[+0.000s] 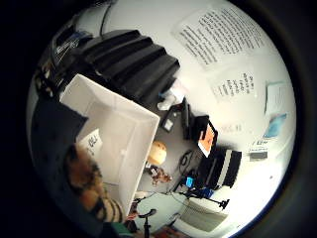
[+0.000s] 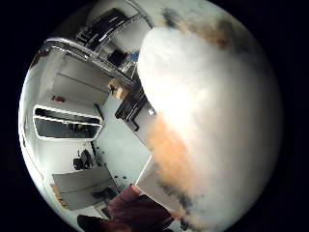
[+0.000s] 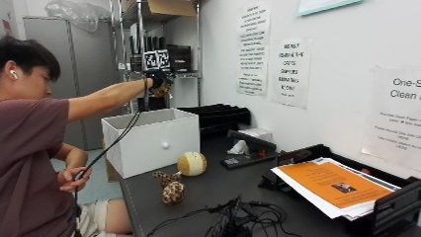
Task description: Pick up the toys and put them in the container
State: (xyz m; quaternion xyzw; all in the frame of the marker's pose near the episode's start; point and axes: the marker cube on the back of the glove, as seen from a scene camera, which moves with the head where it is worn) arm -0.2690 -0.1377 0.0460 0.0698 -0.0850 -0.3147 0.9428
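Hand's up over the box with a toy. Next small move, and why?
Probably lower the right hand and let go. It grips a plush toy high above the open white box, and the little finger side palm view looks straight down into the box, so the drop seems lined up. The round toy and spotted toy wait on the table.

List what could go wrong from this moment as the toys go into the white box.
The right hand holds a plush toy high above the white box; dropped from there, it may bounce out or miss the opening. The box sits near the table's front edge, so a knock might push it off. Reaching next for the spotted toy or round cream toy, the hand could snag the loose cables nearby.
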